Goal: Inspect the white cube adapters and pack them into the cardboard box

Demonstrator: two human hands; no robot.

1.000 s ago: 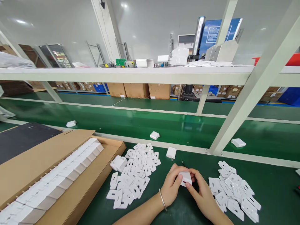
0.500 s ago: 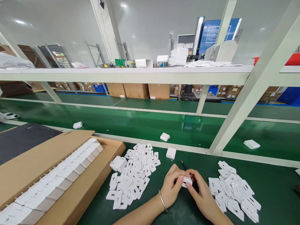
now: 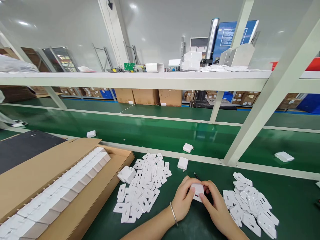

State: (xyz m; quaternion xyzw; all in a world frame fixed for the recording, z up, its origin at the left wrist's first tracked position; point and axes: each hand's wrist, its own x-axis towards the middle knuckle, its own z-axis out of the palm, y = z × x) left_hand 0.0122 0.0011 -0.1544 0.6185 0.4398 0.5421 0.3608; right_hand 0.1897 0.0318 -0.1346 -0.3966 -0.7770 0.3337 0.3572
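1. Holding the white block (image 3: 198,192) between both hands, over the green bench (image 3: 190,230), in the gap between the left pile of white plates (image 3: 145,183) and the right pile of white plates (image 3: 250,203).
2. Pinching its left side with the left hand (image 3: 184,196), pressing with the thumb in front and curling the forefinger over the far edge.
3. Pinching its right side with the right hand (image 3: 212,200), laying the thumb at the near right corner; hiding most other fingers, so not telling their pose.
4. Looking light, probably needing fingertips only.
5. Seeming stiff, likely being hard plastic and hardly yielding under a squeeze.
6. Appearing smooth, perhaps slipping on dry skin, so calling for firm, opposed pressure on the flat sides.
7. Showing a narrow reddish slot (image 3: 196,195) on the near face; probably being most delicate there, so better gripping beside than across.
8. Seeing a thin dark rod (image 3: 195,174) poking out just beyond the fingers; not telling whether held.
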